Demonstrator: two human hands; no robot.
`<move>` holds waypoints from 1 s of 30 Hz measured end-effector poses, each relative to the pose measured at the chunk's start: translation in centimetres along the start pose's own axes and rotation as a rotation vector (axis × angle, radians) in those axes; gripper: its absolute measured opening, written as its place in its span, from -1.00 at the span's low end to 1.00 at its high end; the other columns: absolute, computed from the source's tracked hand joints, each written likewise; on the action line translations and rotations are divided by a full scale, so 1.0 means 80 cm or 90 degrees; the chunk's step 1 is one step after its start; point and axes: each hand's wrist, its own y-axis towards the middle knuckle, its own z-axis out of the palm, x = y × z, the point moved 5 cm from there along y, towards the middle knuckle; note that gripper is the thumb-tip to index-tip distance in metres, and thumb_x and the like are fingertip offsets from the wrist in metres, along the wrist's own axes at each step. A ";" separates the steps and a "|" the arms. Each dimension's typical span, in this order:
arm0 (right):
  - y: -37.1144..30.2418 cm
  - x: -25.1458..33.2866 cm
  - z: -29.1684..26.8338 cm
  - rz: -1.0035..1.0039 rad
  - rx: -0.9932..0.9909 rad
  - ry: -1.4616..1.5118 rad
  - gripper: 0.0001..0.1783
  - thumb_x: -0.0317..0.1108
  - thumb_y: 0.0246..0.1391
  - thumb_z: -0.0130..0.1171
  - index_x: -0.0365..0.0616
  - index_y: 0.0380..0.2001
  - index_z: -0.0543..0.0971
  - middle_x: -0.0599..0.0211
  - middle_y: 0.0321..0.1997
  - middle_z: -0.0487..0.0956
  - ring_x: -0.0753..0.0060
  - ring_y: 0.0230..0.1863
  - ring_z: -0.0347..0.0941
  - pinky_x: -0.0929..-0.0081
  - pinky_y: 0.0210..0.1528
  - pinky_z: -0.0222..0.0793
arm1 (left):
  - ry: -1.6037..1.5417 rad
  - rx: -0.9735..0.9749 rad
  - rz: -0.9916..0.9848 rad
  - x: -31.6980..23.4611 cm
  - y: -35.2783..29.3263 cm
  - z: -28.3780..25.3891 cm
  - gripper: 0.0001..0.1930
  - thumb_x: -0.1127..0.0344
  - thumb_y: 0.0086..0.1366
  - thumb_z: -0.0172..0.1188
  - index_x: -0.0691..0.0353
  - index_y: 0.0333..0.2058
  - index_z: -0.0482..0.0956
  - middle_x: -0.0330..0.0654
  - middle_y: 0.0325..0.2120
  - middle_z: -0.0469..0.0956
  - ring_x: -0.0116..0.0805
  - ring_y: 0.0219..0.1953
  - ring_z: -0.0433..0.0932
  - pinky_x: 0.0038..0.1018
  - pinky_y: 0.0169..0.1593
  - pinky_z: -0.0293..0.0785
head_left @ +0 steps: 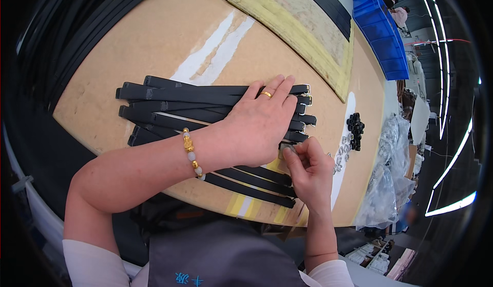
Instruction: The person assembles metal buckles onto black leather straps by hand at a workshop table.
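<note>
Several black straps (200, 98) with small metal buckles at their right ends lie fanned and partly overlapping. My left hand (264, 122) rests across them, fingers stretched out just short of the buckles. Beside its palm, my right hand (310, 166) pinches with thumb and forefinger at a strap's right end; the fingertips hide what exactly is held. Nearer to me, more black straps (251, 184) lie side by side, without visible buckles at their right ends. My left forearm covers part of the straps.
Right of my hands are loose silver metal pieces (340, 156) and a cluster of small black parts (355, 131). A yellow-edged board (287, 33) lies across the tan table (138, 40). Long black straps (87, 35) are piled far left. A blue crate (380, 35) and clear plastic bags (382, 184) are at right.
</note>
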 end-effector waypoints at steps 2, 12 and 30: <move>0.001 -0.003 0.002 -0.026 -0.045 0.036 -0.79 -0.51 0.26 0.33 -0.26 -0.41 0.48 0.48 -0.59 0.51 0.80 -0.55 0.35 0.68 -0.54 0.29 | 0.000 -0.001 0.006 -0.003 0.004 0.000 -0.24 0.41 0.13 0.36 0.52 0.28 0.27 0.34 0.43 0.07 0.21 0.53 0.05 0.08 0.48 0.04; -0.001 -0.005 -0.007 0.040 0.008 0.108 -0.80 -0.50 0.27 0.33 -0.26 -0.39 0.49 0.49 -0.57 0.57 0.86 -0.55 0.36 0.74 -0.52 0.26 | -0.004 -0.014 0.016 0.001 0.003 0.001 -0.25 0.41 0.12 0.34 0.53 0.26 0.27 0.36 0.41 0.10 0.23 0.49 0.11 0.06 0.46 0.07; 0.001 0.002 0.004 -0.056 -0.077 0.008 -0.76 -0.53 0.28 0.30 -0.24 -0.41 0.44 0.49 -0.58 0.53 0.84 -0.56 0.35 0.71 -0.55 0.24 | 0.011 -0.015 0.005 -0.002 0.006 0.002 -0.24 0.41 0.11 0.37 0.51 0.26 0.26 0.35 0.41 0.10 0.20 0.50 0.11 0.04 0.47 0.07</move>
